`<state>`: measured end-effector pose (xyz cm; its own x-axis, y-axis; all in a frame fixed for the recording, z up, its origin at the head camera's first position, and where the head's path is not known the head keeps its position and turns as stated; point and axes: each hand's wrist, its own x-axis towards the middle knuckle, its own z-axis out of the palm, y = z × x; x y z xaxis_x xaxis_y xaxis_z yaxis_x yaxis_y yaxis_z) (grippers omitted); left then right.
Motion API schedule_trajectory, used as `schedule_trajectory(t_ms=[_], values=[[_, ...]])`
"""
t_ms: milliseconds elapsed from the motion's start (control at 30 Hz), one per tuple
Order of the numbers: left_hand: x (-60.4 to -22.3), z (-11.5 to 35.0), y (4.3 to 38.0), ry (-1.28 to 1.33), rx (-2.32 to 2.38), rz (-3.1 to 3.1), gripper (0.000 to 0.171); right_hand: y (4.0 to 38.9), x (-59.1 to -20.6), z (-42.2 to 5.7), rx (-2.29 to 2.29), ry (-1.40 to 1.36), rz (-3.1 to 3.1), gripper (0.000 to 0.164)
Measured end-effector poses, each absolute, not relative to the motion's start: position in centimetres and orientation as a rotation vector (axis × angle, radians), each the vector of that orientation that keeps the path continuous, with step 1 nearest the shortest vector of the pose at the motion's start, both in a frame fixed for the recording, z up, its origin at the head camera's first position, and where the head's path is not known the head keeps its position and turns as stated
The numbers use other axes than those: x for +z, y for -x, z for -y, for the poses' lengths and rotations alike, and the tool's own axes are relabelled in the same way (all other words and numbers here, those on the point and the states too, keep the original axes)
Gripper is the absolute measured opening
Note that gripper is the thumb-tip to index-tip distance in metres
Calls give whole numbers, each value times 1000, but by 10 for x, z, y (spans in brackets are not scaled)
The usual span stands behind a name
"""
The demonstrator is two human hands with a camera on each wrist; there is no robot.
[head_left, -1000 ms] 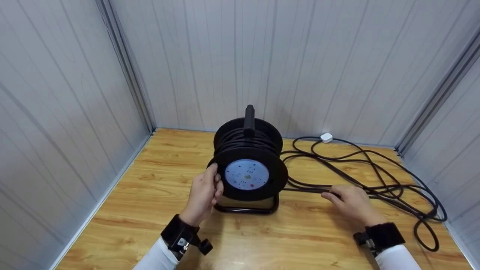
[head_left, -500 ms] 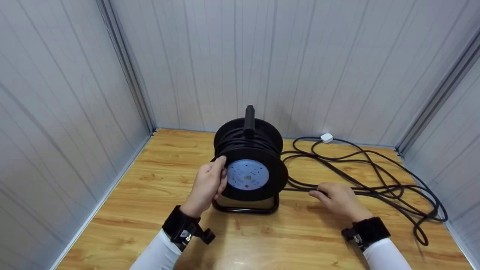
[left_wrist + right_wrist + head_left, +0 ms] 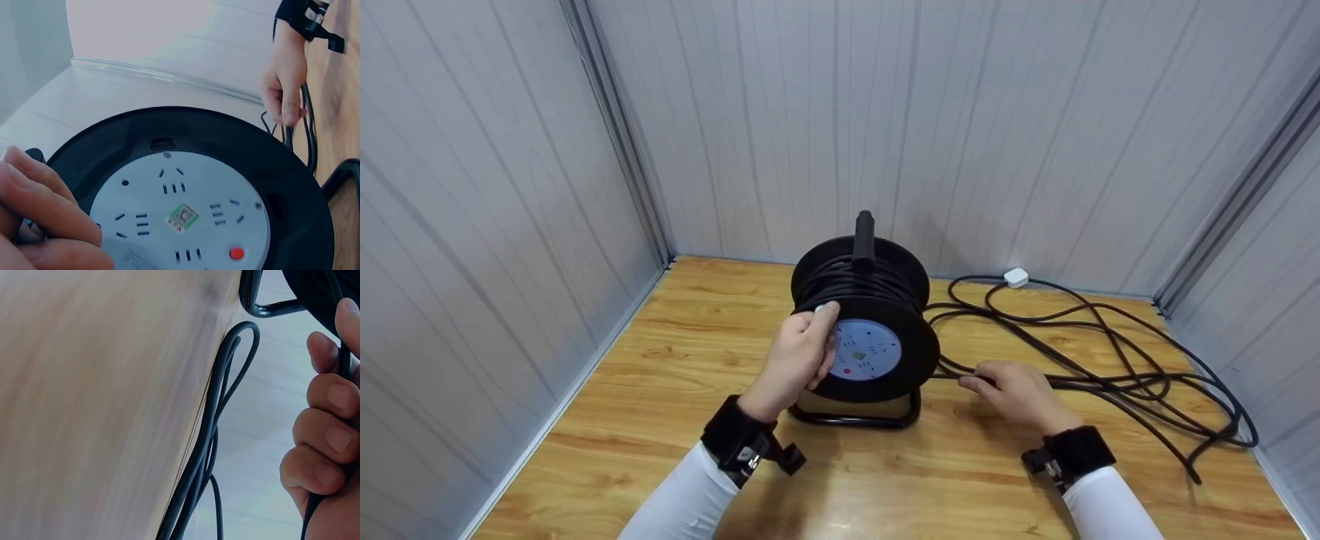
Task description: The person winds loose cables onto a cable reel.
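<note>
A black cable reel (image 3: 921,352) stands upright on the table, black cable wound on its drum. Its front disc bears a pale socket panel (image 3: 185,214) with a red button (image 3: 237,253). At the disc's upper left, my left hand (image 3: 797,358) curls its fingers round a small black knob (image 3: 35,154), mostly hidden by them. To the right of the reel, my right hand (image 3: 1020,394) holds the black cable (image 3: 344,360), which runs through its curled fingers toward the drum. The reel's tubular stand (image 3: 855,421) touches the tabletop.
Loose cable loops (image 3: 208,416) spread over the table's right side, some near the right wall. A white plug (image 3: 1015,278) lies by the back wall. The reel's carrying handle (image 3: 864,240) sticks up above the drum. Pale panel walls (image 3: 780,112) enclose the table (image 3: 660,420).
The disc has turned clockwise, the red button passing from lower right to lower left. My left hand has moved up and right with it. My right hand slid left, and the front-right cable loop narrowed.
</note>
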<state>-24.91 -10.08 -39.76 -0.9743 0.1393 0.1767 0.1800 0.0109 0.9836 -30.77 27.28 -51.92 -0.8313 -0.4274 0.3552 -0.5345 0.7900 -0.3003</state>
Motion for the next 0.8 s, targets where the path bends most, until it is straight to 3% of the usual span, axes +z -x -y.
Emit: schedule_trajectory(t_ms=[800], values=[[-385,64,251,427,-2130,2317,66,311,-518,-232,583,-840,2733,35]])
